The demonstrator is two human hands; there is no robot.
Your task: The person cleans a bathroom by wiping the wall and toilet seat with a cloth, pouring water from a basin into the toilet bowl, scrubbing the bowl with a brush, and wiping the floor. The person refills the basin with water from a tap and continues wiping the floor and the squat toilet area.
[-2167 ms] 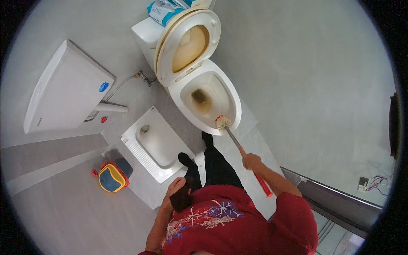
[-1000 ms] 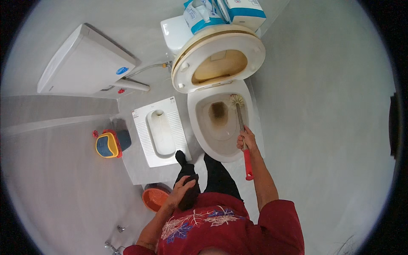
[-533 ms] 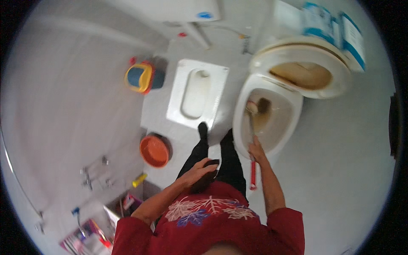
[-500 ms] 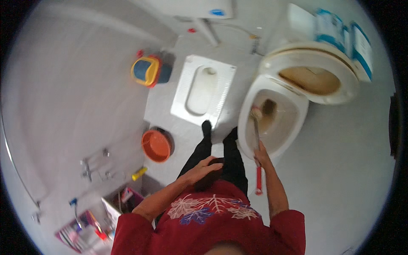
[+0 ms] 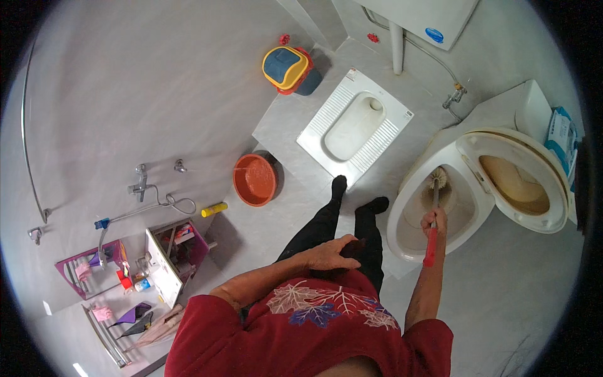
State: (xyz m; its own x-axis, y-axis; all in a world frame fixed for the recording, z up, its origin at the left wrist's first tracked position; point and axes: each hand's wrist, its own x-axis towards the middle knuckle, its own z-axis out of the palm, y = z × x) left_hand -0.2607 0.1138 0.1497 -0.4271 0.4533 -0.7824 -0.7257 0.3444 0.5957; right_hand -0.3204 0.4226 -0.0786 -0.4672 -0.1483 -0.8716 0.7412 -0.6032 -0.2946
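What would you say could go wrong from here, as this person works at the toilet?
Splashing: the brush has its head down in the toilet bowl, and the right hand is bare, so dirty water might reach the skin.
Seat dropping: the toilet seat is raised close to the brush and could strike it if knocked down.
Tripping: the left foot is at the squat pan's edge, so a careless step might catch there.

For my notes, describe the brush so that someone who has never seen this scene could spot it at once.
Start with the sit-down toilet at the right of the picture. Over it, the person's right hand grips the brush, whose round, pale bristle head is inside the bowl. Its red handle sets it apart from the white toilet.
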